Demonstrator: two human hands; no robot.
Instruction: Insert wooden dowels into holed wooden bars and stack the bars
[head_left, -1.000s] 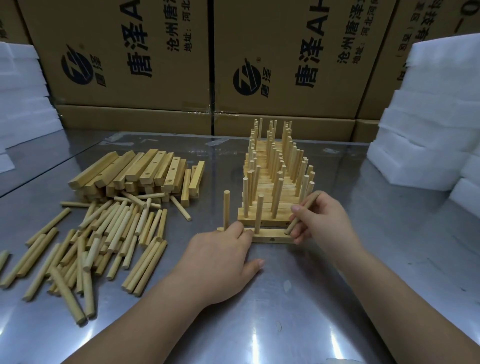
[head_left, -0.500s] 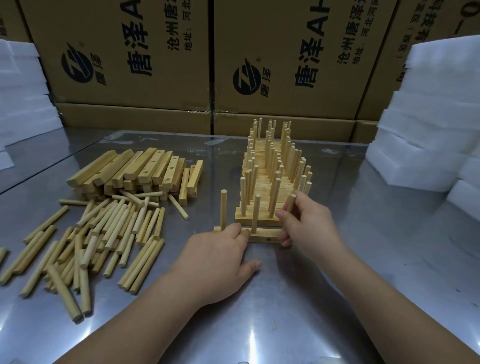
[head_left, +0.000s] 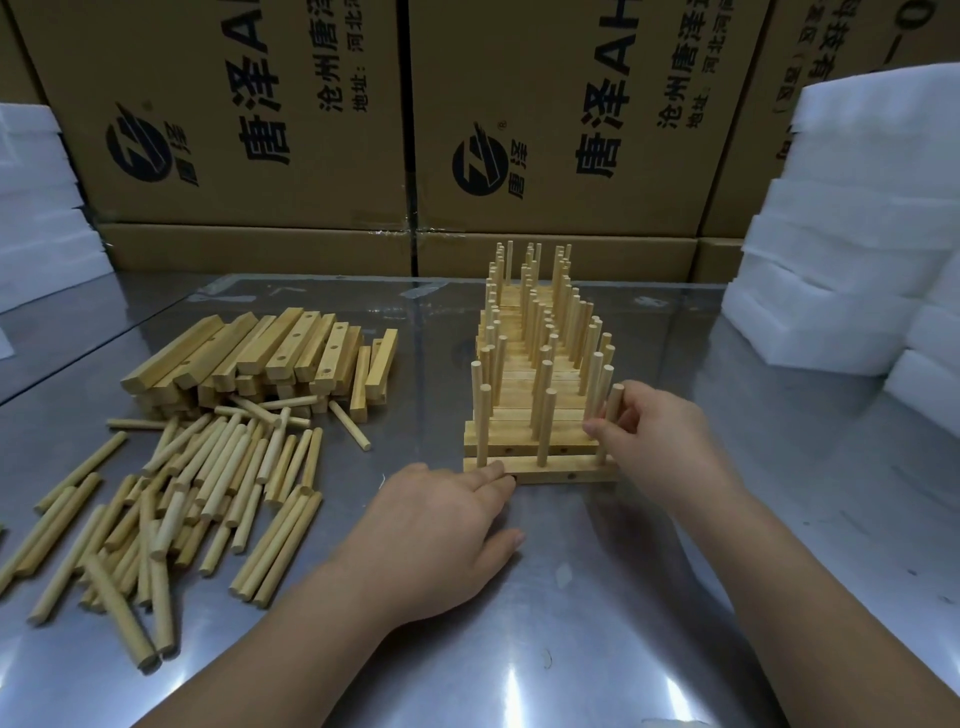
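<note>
A holed wooden bar (head_left: 563, 474) lies nearest me on the metal table, pressed against a long row of finished bars with upright dowels (head_left: 530, 364). Two dowels stand in its left and middle holes. My right hand (head_left: 657, 441) grips a third dowel (head_left: 613, 410) upright at the bar's right end. My left hand (head_left: 436, 525) rests flat on the table, fingertips holding the bar's left end. Loose dowels (head_left: 197, 483) lie scattered at left, with a pile of empty bars (head_left: 265, 358) behind them.
Cardboard boxes (head_left: 395, 119) wall off the table's back edge. White foam blocks are stacked at right (head_left: 841, 249) and at far left (head_left: 36, 208). The steel tabletop (head_left: 597, 623) in front of me is bare and reflective.
My right hand has turned the tilted dowel upright and lowered it onto the right end of the nearest bar. The left hand has stayed on the bar's left end.
</note>
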